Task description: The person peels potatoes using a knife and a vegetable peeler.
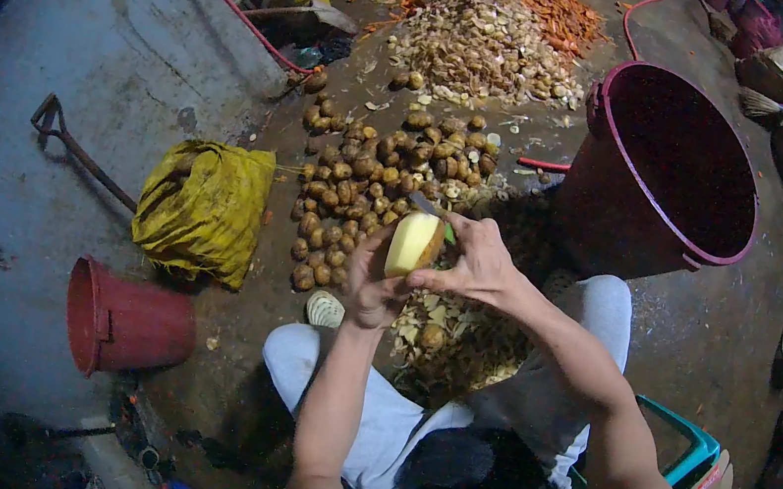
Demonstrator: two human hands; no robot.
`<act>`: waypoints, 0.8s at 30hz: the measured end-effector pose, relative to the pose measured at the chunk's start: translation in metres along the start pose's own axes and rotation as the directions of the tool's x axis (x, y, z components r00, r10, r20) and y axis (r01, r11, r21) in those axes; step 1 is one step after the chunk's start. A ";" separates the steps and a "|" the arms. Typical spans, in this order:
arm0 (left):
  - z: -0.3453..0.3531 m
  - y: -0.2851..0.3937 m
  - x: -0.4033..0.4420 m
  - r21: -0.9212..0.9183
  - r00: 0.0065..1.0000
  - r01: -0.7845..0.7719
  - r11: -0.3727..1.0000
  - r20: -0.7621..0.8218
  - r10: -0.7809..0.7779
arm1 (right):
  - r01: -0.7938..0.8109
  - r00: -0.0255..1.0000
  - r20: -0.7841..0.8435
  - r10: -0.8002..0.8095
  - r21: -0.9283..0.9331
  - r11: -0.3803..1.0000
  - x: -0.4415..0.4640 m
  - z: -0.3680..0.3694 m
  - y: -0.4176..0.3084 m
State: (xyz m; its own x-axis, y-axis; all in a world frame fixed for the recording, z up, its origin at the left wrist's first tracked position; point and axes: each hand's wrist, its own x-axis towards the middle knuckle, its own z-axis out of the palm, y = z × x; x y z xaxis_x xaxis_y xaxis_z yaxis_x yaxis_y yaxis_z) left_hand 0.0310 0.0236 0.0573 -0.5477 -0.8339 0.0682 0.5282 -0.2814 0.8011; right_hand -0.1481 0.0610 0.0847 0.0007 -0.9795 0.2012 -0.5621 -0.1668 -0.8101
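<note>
My left hand [374, 280] is wrapped round a large potato [411, 243], holding it up in front of my knees. Its near face is peeled pale yellow, while brown skin remains along the right side. My right hand [475, 264] grips a small knife [426, 204]; the grey blade sticks out past the potato's top and a bit of green shows under the fingers. The right thumb presses against the potato's lower side. Beyond my hands, unpeeled potatoes [359, 190] cover the floor. Peelings [458, 339] lie heaped between my legs.
A big dark red tub [608, 200] stands at right, and a smaller red bucket [140, 321] lies tilted at left near a yellow sack [206, 209]. Farther back are a pale heap of peelings [485, 43] and orange scraps [563, 19]. A teal plastic stool [682, 455] is at lower right.
</note>
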 end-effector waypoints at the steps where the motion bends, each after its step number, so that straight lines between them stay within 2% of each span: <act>1: 0.001 -0.003 0.000 -0.005 0.999 -0.034 0.999 -0.006 0.034 | -0.005 1.000 0.001 0.005 -0.017 1.000 -0.001 0.000 0.001; 3: 0.003 -0.006 -0.001 -0.011 0.998 -0.067 0.998 -0.011 0.067 | -0.010 1.000 0.003 0.010 -0.035 0.999 -0.003 0.003 0.002; 5: 0.006 -0.005 -0.002 0.069 0.992 -0.100 0.993 -0.065 0.104 | 0.016 0.995 -0.099 -0.021 -0.047 0.999 -0.006 0.011 0.001; 6: 0.007 -0.007 -0.001 0.069 0.992 -0.100 0.993 -0.066 0.105 | 0.016 0.995 -0.097 -0.021 -0.047 0.999 -0.006 0.012 0.001; 8: 0.009 -0.012 0.000 0.050 0.982 -0.110 0.993 -0.148 0.117 | 0.056 0.987 -0.127 -0.103 -0.327 0.943 -0.007 0.012 0.001; 11: 0.011 -0.015 0.002 0.011 0.971 -0.084 0.996 -0.224 0.084 | 0.131 0.982 -0.078 -0.173 -0.379 0.916 -0.006 0.010 0.005; 12: 0.011 -0.010 0.004 0.012 0.971 -0.083 0.996 -0.223 0.083 | 0.130 0.982 -0.080 -0.172 -0.379 0.916 -0.005 0.009 0.006; 14: 0.006 0.007 0.007 -0.044 0.995 0.048 0.998 -0.086 -0.051 | 0.066 0.997 -0.038 -0.073 -0.160 0.985 -0.001 0.004 0.006; 15: 0.003 0.009 0.008 -0.044 0.995 0.048 0.998 -0.085 -0.051 | 0.066 0.997 -0.039 -0.073 -0.161 0.985 0.000 0.001 0.005; 17: -0.001 0.010 0.008 0.075 0.995 0.085 0.994 0.038 -0.088 | 0.029 0.998 0.061 -0.023 -0.105 0.994 0.000 -0.007 0.001; 18: 0.001 0.011 0.008 0.131 0.997 0.076 0.988 0.012 -0.078 | 0.028 0.998 0.061 -0.022 -0.104 0.994 -0.001 -0.006 0.001; 24: -0.002 0.014 0.005 0.178 0.999 0.048 0.983 -0.018 -0.045 | 0.019 1.000 0.025 -0.016 -0.135 0.991 -0.002 -0.004 0.003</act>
State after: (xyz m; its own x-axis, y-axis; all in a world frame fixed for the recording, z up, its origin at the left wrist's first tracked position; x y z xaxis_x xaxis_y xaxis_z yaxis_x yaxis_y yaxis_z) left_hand 0.0368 0.0142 0.0674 -0.5595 -0.8286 0.0213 0.3776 -0.2319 0.8964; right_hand -0.1532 0.0634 0.0841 0.0304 -0.9794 0.1998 -0.6684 -0.1686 -0.7244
